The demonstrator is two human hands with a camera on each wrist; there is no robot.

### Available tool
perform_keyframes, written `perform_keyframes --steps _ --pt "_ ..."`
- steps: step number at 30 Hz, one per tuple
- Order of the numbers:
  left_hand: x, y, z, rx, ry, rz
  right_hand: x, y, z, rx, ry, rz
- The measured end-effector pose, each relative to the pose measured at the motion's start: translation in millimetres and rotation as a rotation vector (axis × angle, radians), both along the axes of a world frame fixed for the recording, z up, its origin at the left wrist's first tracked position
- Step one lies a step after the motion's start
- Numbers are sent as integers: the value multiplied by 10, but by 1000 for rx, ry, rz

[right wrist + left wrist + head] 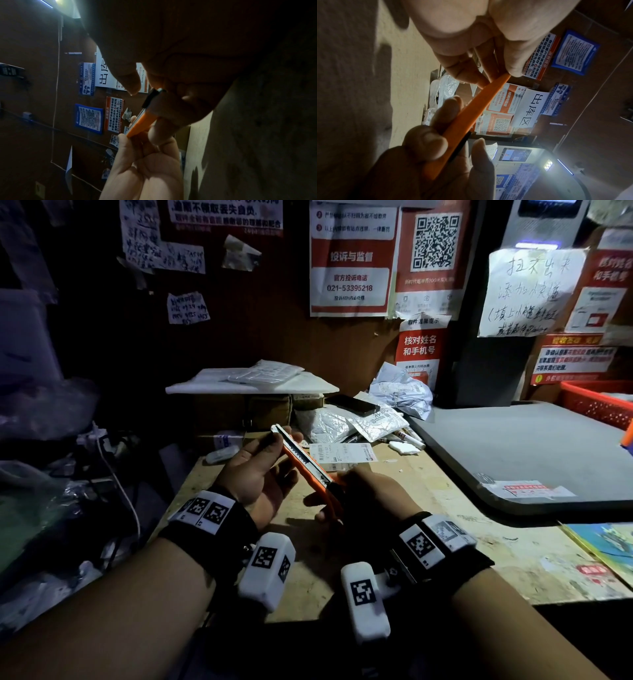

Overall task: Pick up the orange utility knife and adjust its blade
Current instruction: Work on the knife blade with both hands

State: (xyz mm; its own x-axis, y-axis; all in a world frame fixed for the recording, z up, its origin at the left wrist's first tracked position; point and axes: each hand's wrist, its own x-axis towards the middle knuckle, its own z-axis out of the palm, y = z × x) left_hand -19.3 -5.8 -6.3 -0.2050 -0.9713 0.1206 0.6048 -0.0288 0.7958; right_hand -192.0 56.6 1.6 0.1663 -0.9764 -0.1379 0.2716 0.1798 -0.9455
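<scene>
The orange utility knife is held above the wooden table between both hands, its tip pointing away to the upper left. My left hand pinches the front end of the knife between thumb and fingers. My right hand grips the rear of the handle, with its thumb lifted just off the black slider. The knife's body runs between the two hands in the right wrist view. How far the blade sticks out is hard to tell.
A grey mat covers the right part of the table, with a red basket behind it. Plastic mail bags, a black phone, markers and a paper label lie just beyond the hands. Cardboard boxes under a white board stand at the back.
</scene>
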Motion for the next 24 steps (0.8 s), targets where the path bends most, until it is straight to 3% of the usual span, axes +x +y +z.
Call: perform_keyframes --steps 7,10,16,24 --pt "27 -88 -5 81 33 89 -8 -42 -4 -8 -191 -110" --pt "54 -119 -3 114 59 122 -22 -69 -29 -54 -191 -188" --pt "85 -137 13 133 76 137 -15 -41 -51 -203 -161 -161" --pt "129 -163 -42 195 13 193 -12 -56 -80 -196 -126 -156"
